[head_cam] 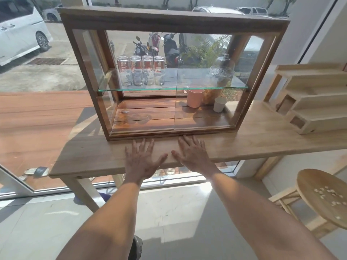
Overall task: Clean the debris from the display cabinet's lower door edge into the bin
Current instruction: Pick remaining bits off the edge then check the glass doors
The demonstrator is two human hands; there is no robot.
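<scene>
A wooden display cabinet (174, 17) with sliding glass doors stands on a light wooden table (262, 139). Its lower door edge (169, 133) runs along the front bottom rail. No debris on that rail is clear enough to make out. My left hand (141, 162) lies palm down on the table just in front of the rail, fingers spread. My right hand (193, 156) lies beside it, also flat and spread, fingertips close to the rail. Neither hand holds anything. No bin is in view.
Inside the cabinet, several glasses (140, 72) and a jar (222, 72) stand on a glass shelf, with a pink cup (195, 97) and a white cup (219, 104) below. A stepped wooden rack (309, 102) sits at right. A round stool (323, 197) with scattered crumbs stands lower right.
</scene>
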